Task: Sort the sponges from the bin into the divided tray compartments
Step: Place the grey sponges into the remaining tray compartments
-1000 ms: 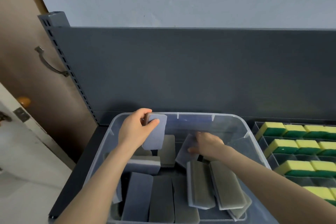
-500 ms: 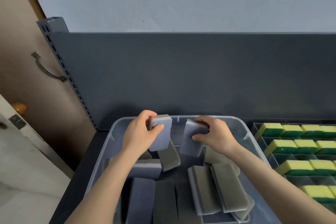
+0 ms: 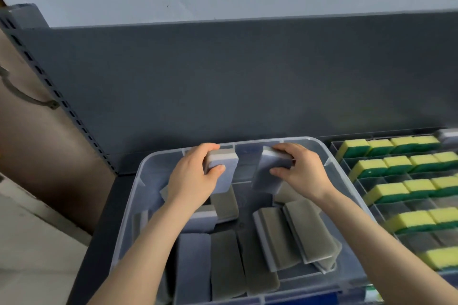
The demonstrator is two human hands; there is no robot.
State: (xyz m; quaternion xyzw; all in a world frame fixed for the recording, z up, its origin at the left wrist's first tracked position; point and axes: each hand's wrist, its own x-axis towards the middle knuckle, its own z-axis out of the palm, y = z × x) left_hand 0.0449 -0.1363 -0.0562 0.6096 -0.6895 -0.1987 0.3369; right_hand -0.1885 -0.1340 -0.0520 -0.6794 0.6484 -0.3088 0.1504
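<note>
Over the far end of the clear bin [image 3: 133, 205], both forearms reach fwd from the bottom edge, side by side. Left hand [image 3: 195, 176] pinches a grey sponge [image 3: 224, 173] btwn thumb & curled fingers, holding it upright above the pile. Right hand [image 3: 303, 171] grips a second grey sponge [image 3: 266, 176] the same way, slightly tilted, thumb on its near face, fingers curled over the top edge. The 2 held sponges are near each other, not touching. Below them, loose sponges [image 3: 270, 240] lie in the bin, some flat, some leaning on each other, blue-grey or olive-grey side up. Just right of the bin sits the divided tray [image 3: 394, 178]: rows of yellow-green sponges [image 3: 371, 168] stand in its compartments, yellow on top, green toward the camera
</note>
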